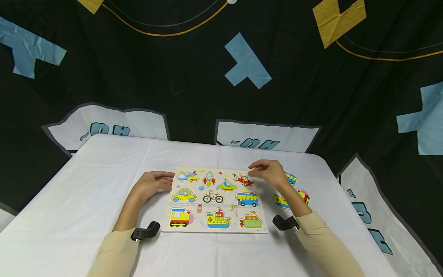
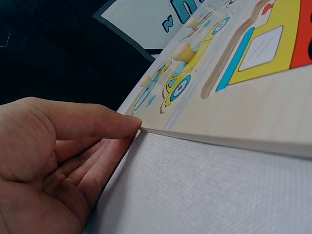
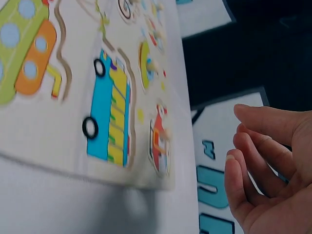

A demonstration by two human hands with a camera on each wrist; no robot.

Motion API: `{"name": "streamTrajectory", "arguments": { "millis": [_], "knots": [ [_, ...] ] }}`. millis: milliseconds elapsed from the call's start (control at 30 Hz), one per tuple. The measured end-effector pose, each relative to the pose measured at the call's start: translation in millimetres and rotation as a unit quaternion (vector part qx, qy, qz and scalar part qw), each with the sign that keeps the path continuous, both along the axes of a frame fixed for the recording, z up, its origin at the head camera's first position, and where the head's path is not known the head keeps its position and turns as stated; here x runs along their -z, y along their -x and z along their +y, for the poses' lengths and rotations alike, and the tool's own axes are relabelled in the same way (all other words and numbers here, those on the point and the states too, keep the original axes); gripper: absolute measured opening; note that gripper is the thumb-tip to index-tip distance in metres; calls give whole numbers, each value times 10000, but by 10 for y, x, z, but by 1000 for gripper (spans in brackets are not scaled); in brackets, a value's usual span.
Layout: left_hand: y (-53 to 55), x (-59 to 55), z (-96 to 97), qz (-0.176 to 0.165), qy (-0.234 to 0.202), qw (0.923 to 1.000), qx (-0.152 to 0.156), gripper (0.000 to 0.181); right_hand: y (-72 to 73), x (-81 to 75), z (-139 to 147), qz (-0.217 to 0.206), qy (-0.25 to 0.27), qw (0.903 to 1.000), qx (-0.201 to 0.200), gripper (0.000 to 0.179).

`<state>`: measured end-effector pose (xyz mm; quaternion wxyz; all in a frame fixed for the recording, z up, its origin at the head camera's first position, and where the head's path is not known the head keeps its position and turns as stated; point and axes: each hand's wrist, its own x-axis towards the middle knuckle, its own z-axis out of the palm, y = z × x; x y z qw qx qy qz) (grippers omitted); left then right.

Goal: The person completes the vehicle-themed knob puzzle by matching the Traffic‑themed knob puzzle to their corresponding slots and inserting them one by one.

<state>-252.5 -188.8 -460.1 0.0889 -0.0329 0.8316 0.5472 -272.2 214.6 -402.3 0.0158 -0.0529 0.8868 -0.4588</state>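
A wooden knob puzzle board with vehicle pictures lies on the white table. Along its left edge rests my left hand, fingers relaxed; its thumb tip touches the board's edge in the left wrist view. My right hand hovers at the upper right corner, fingers loosely bent and holding nothing. Closest to it on the board is the red helicopter piece. Knobs stand on the yellow car and bicycle. The bus recess and train recess show printed pictures without knobs.
Right of the board, partly behind my right forearm, lie loose pieces: a blue bus, a ship and a red-and-yellow piece. A black patterned cloth hangs behind the white table.
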Motion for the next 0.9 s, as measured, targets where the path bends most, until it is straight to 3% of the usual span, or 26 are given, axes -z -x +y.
{"name": "streamTrajectory", "arguments": {
  "millis": [367, 900],
  "knots": [
    [-7, 10, -9, 24, 125, 9999, -49, 55, 24, -29, 384, -99, -123, 9990, 420, 38],
    [-2, 20, -5, 37, 25, 10000, 0, 54, 15, 106, 944, -98, -232, 9968, 756, 41]
  ]
}}
